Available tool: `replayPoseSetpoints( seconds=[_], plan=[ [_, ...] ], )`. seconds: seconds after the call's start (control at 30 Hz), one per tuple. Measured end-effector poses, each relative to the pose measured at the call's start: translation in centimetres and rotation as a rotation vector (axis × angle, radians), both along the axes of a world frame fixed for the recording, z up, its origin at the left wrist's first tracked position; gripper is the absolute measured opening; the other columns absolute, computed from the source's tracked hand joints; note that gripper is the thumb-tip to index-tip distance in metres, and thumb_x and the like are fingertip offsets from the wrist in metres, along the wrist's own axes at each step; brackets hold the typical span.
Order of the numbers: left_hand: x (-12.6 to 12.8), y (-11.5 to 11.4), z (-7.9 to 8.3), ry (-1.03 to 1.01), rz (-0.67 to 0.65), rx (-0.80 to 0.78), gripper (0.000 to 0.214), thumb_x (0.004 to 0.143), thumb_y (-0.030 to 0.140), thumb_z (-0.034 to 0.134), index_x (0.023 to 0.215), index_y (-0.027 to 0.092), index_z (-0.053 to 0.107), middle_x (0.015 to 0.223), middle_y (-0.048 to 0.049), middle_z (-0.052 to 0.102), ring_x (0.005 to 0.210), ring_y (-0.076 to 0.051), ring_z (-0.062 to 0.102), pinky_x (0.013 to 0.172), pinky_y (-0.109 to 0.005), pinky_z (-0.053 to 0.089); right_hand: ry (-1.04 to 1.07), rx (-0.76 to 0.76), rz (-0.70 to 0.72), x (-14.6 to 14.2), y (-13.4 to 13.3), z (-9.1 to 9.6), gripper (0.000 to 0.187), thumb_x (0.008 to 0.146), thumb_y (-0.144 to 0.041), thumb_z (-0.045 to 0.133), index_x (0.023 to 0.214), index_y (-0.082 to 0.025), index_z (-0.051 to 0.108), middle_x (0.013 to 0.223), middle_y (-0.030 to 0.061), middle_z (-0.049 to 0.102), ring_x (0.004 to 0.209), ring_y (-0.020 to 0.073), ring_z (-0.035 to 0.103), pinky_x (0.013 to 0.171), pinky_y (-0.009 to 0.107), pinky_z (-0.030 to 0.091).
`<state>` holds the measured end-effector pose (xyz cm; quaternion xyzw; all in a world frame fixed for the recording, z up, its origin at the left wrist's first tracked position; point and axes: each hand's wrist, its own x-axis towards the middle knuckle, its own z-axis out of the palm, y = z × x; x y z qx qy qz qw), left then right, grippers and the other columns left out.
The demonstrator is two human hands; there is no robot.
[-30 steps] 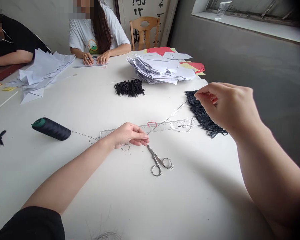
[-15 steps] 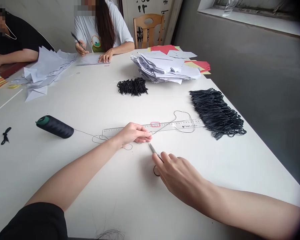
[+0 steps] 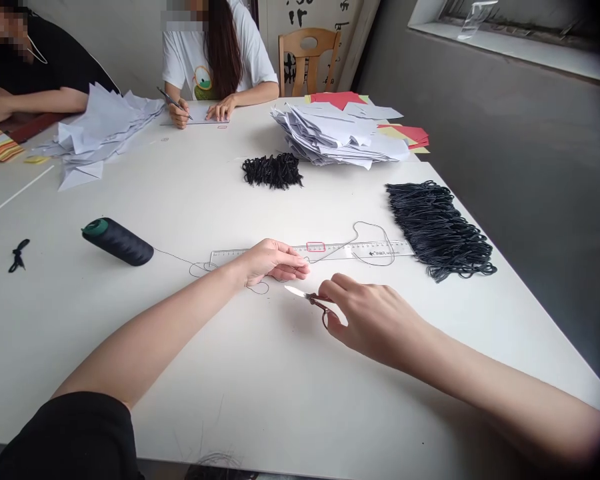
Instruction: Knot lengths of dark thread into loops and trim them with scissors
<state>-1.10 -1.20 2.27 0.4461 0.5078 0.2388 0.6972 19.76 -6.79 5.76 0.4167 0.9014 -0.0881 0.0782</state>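
Scissors (image 3: 307, 297) in the right hand (image 3: 375, 320)?

Yes, small ones, pinched between thumb and fingers. Their blades look shut and point toward the left hand (image 3: 275, 261), the tips near it but not touching.

And that left hand?

Fingers held close together, palm down, just in front of a clear plastic ruler (image 3: 347, 250). A black thread (image 3: 177, 257) passes beneath it. Whether the fingers pinch that thread, I can't tell.

Where does the thread run?

Left of the hand, past small loops, to a black spool (image 3: 117, 241) lying on its side. Right of it, up over the ruler in a wide loop.

Further out?

Beyond the right hand, a fringed bundle of black cord loops (image 3: 440, 230). Ahead of both hands, a smaller black tangle (image 3: 273, 171), then a heap of white paper (image 3: 340, 137) on red sheets (image 3: 403, 132).
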Motion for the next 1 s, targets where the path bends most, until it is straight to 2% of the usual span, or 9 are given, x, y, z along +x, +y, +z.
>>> replayPoseSetpoints(
  seconds=[0.1, 0.17, 0.23, 0.33, 0.57, 1.0],
  plan=[
    [0.0, 0.0, 0.1, -0.002, 0.001, -0.007, 0.027, 0.064, 0.035, 0.081, 0.078, 0.013, 0.073, 0.091, -0.0102, 0.074, 0.085, -0.017, 0.069, 0.074, -0.025, 0.052, 0.075, -0.180, -0.043, 0.4, 1.1, 1.0, 0.004, 0.083, -0.024, 0.050, 0.084, -0.020, 0.052, 0.068, -0.0008, 0.059, 0.052, 0.0136, 0.051, 0.049, 0.024, 0.027],
    [0.0, 0.0, 0.2, -0.005, 0.006, -0.019, 0.025, 0.064, 0.033, 0.081, 0.077, 0.013, 0.073, 0.090, -0.0100, 0.074, 0.085, -0.017, 0.069, 0.074, -0.025, 0.052, 0.085, -0.253, -0.045, 0.6, 1.8, 1.1, 0.017, 0.086, -0.034, 0.052, 0.075, -0.020, 0.049, 0.060, -0.0021, 0.056, 0.050, 0.0128, 0.048, 0.049, 0.023, 0.028],
    [0.0, 0.0, 0.3, -0.008, 0.006, -0.030, 0.024, 0.065, 0.032, 0.081, 0.077, 0.013, 0.073, 0.089, -0.0099, 0.074, 0.086, -0.018, 0.069, 0.076, -0.025, 0.052, 0.071, -0.264, -0.045, 0.6, 2.3, 0.9, 0.031, 0.087, -0.047, 0.052, 0.071, -0.020, 0.046, 0.058, -0.0018, 0.054, 0.049, 0.0130, 0.045, 0.049, 0.023, 0.028],
    [-0.1, 0.0, 0.3, -0.003, -0.009, -0.026, 0.024, 0.065, 0.032, 0.081, 0.077, 0.013, 0.073, 0.090, -0.0103, 0.074, 0.087, -0.018, 0.069, 0.077, -0.026, 0.052, 0.049, -0.275, -0.047, 0.6, 2.6, 0.1, 0.040, 0.087, -0.057, 0.048, 0.071, -0.021, 0.044, 0.059, -0.0010, 0.054, 0.050, 0.0134, 0.044, 0.050, 0.024, 0.028],
    [0.0, 0.1, 0.1, 0.008, -0.017, -0.017, 0.022, 0.066, 0.033, 0.080, 0.077, 0.014, 0.074, 0.091, -0.0095, 0.074, 0.084, -0.018, 0.069, 0.076, -0.026, 0.052, 0.082, -0.269, -0.066, 0.5, 2.7, -1.1, 0.039, 0.089, -0.056, 0.045, 0.073, -0.021, 0.042, 0.059, -0.0010, 0.053, 0.051, 0.0138, 0.043, 0.050, 0.025, 0.026],
    [-0.1, 0.1, -0.1, -0.014, -0.013, 0.004, 0.024, 0.066, 0.034, 0.080, 0.076, 0.013, 0.074, 0.093, -0.0108, 0.074, 0.083, -0.017, 0.068, 0.074, -0.025, 0.052, 0.061, -0.288, -0.111, 0.3, 2.5, -0.9, 0.030, 0.090, -0.047, 0.047, 0.075, -0.021, 0.044, 0.061, -0.0004, 0.054, 0.052, 0.0129, 0.044, 0.049, 0.025, 0.025]
  ],
)
